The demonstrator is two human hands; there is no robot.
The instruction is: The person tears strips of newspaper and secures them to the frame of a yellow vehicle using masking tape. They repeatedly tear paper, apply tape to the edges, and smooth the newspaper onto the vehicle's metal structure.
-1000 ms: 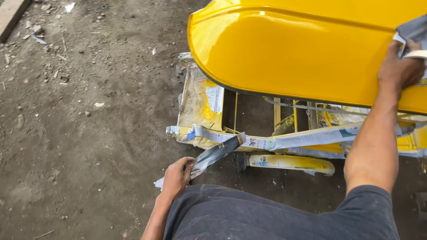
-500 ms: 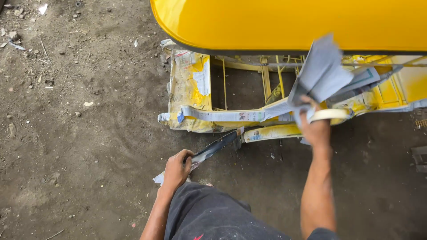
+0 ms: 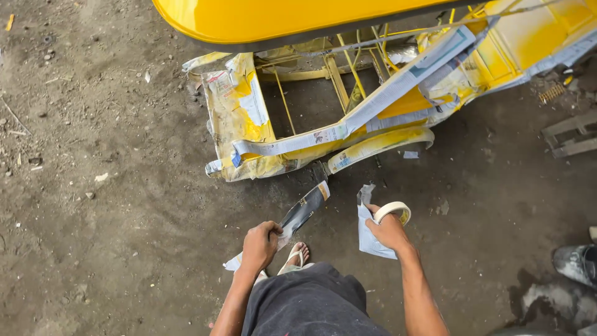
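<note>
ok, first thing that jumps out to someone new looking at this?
The glossy yellow panel across the top, with the paper-masked yellow frame just beneath it on the dirt floor. Lower down, the left hand grips a dark paper strip, and the right hand holds a tape roll and a paper scrap.

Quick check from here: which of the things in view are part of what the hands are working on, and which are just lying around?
In hand or being worked on:
left hand gripping a dark paper strip
right hand holding a paper piece, masking tape roll on its fingers
paper-masked yellow frame
glossy yellow panel

Lying about:
dark bucket
grey metal brackets
small spring
</note>
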